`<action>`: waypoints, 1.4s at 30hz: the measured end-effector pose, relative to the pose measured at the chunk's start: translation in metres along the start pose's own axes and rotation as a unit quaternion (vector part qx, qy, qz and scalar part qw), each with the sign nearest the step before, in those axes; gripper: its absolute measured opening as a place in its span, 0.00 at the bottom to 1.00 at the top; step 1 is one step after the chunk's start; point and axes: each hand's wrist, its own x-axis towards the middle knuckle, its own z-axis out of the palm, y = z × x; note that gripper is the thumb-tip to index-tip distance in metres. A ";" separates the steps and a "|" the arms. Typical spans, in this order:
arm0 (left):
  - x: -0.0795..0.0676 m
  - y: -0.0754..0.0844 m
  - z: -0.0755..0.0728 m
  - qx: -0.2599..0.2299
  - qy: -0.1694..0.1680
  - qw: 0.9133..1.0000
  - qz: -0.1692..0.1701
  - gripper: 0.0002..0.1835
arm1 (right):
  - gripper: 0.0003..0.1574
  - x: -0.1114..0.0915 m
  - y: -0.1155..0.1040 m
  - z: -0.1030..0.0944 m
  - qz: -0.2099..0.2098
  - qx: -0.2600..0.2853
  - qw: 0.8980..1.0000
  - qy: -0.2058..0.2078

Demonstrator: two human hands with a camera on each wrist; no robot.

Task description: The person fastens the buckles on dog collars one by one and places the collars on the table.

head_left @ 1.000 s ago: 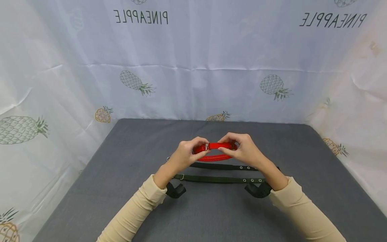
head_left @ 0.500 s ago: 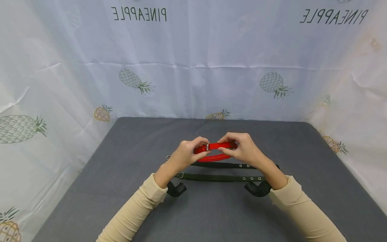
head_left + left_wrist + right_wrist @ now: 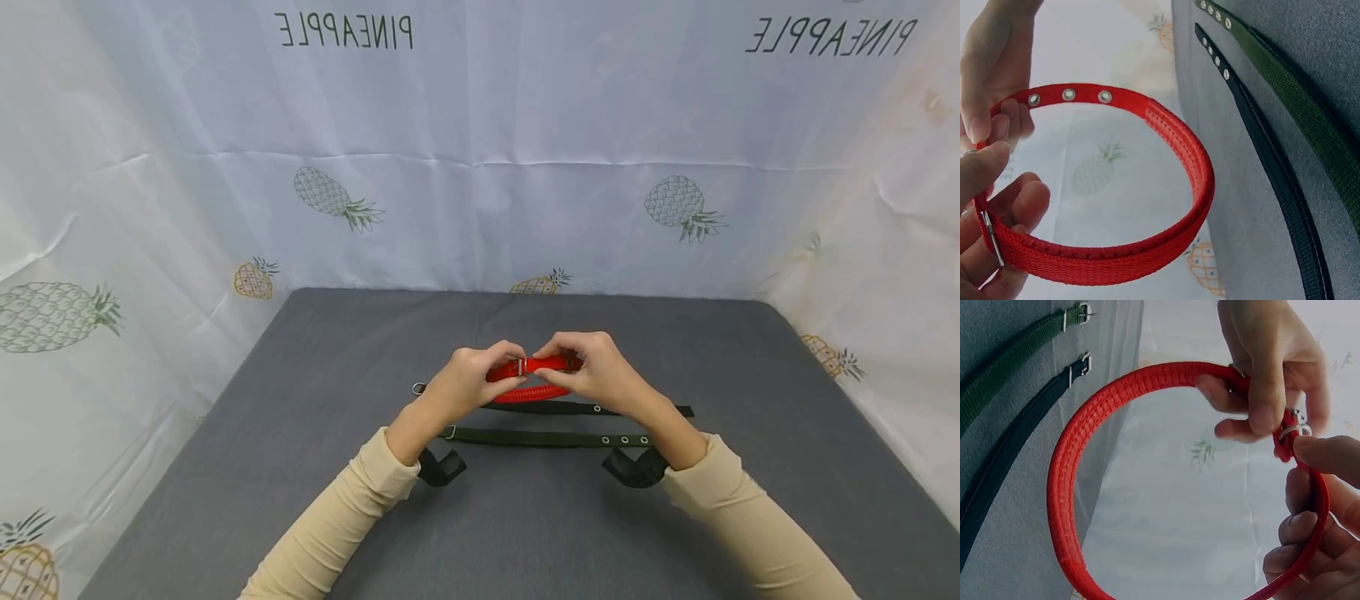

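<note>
A red collar (image 3: 532, 393) with metal eyelets is bent into a loop above the table. My left hand (image 3: 459, 385) pinches its buckle end, and the metal buckle (image 3: 992, 239) shows between the fingers in the left wrist view. My right hand (image 3: 600, 372) grips the eyelet end, thumb and fingertips close beside the buckle. In the right wrist view, the red strap meets the metal prong and frame near the right thumb (image 3: 1325, 453); how far it passes through is partly hidden by fingers. Several eyelets (image 3: 1069, 94) stay exposed along the loop.
A black collar (image 3: 547, 407) and a dark green collar (image 3: 517, 437) lie stretched out side by side on the grey table (image 3: 517, 533), beneath the hands. Black wrist mounts (image 3: 442, 468) hang under both wrists. A pineapple-print curtain (image 3: 480, 225) encloses the back and sides.
My right hand has moved left toward the left hand, which shifted slightly right. The stretch of red strap visible between them has become shorter.
</note>
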 end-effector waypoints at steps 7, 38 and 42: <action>0.001 0.001 0.001 -0.028 -0.008 0.999 -0.016 0.16 | 0.08 0.001 -0.002 0.004 0.010 0.017 1.000 -0.004; -0.005 0.000 0.003 -0.270 0.048 0.944 -0.185 0.14 | 0.16 -0.002 0.011 0.021 0.066 0.115 0.989 0.057; -0.005 -0.002 0.005 -0.260 0.063 0.946 -0.184 0.12 | 0.18 -0.003 0.009 0.022 0.089 0.135 0.986 0.037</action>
